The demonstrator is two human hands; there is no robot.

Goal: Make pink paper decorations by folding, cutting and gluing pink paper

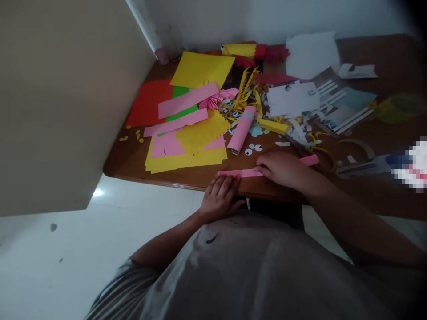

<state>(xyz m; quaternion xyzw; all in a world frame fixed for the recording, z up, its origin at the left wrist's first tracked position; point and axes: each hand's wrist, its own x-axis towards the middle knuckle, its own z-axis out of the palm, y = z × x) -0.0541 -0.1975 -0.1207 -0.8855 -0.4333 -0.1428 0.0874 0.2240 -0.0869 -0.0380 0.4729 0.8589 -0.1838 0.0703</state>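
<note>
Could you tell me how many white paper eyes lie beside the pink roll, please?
2: one eye at the near end of the pink roll, the other eye next to it, just beyond the right hand. More may be hidden among the scraps.

Long narrow pink paper strip [240, 173], flat on the counter [187, 178] by its near edge, lower centre of frame, slanting slightly up rightward, middle part covered.

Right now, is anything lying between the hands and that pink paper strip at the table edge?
Nothing visible does. The left hand rests on one end of the pink strip, and the right hand covers its middle. The paper eyes lie beyond it.
</note>
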